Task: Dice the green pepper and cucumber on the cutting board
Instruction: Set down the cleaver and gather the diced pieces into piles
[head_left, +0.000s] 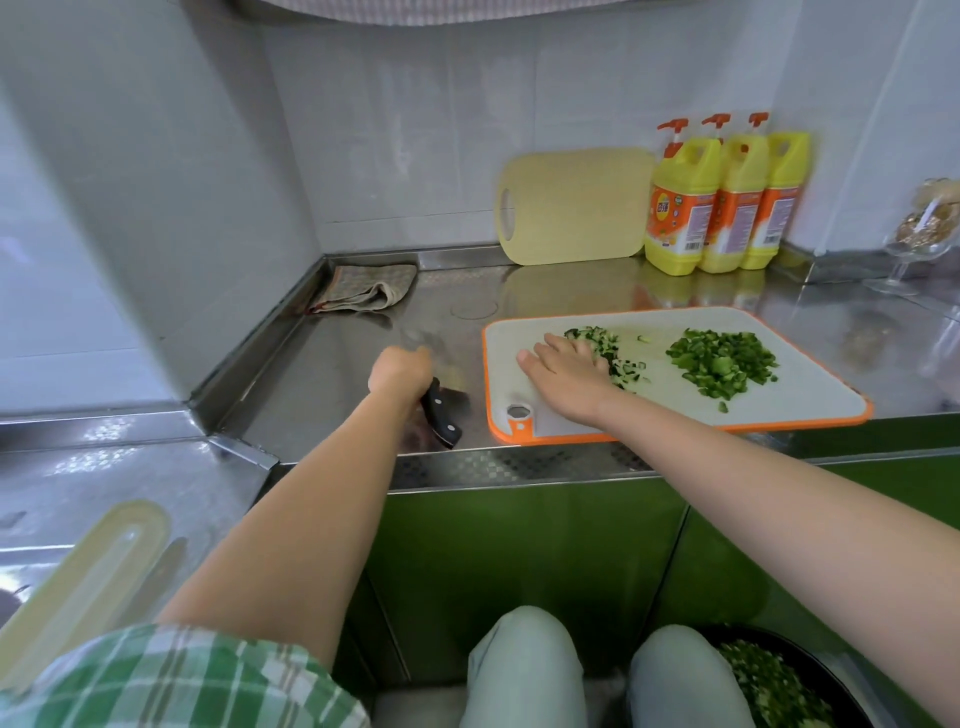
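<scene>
While the left hand (400, 371) holds the kitchen knife (441, 413) down on the steel worktop (322, 384), just beside the left edge of the orange-rimmed cutting board (810, 395), the right hand (566, 364) lies on the board itself. The left grip is closed round the front part of the black handle, and the rear of the handle sticks out toward the person. The blade is blurred, so I cannot tell exactly how it lies. I judge that the knife is placed off the board so that its edge is away from the other hand.

The right grip is open: the fingers are straight, the palm is down and it holds nothing. The fingers cover the near-left part of the diced cucumber (623, 371). This pose looks suited to gathering the loose cubes into one heap.

The cucumber heap is in the middle of the board. The diced green pepper (722, 361) makes a separate heap to its right, apart from it, so the two do not mix. Both appear cut small, so the dicing seems nearly or fully done.

A cream cutting board (576, 205) leans on the wall tiles behind, beside three yellow detergent bottles (680, 208), out of the way.
</scene>
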